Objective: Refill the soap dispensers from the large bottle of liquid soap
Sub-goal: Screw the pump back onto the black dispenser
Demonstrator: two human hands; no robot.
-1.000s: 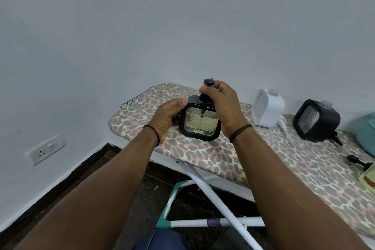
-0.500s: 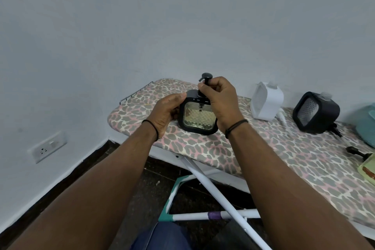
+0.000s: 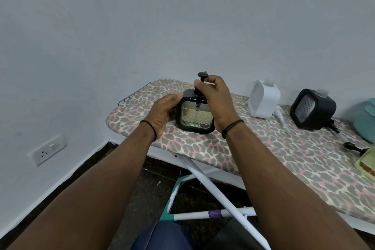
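Note:
A black square soap dispenser (image 3: 195, 116) with a patterned glass window stands on the leopard-print ironing board (image 3: 253, 148). My left hand (image 3: 164, 113) grips its left side. My right hand (image 3: 215, 97) curls round the black pump's collar and stem, and the pump head (image 3: 203, 75) sticks up above my fingers. Further right stand a white dispenser (image 3: 263, 99) and a second black dispenser (image 3: 312, 109), both with bare open necks. The large soap bottle is not clearly in view.
A loose black pump (image 3: 354, 146) lies near the right edge beside a green object (image 3: 366, 165). A teal thing (image 3: 365, 119) sits at far right. A wall socket (image 3: 47, 149) is low on the left wall. The board's white legs cross below.
The dispenser and both hands sit slightly further from me and higher in view. My right hand has shifted its grip round the pump, whose head now shows more fully above the fingers.

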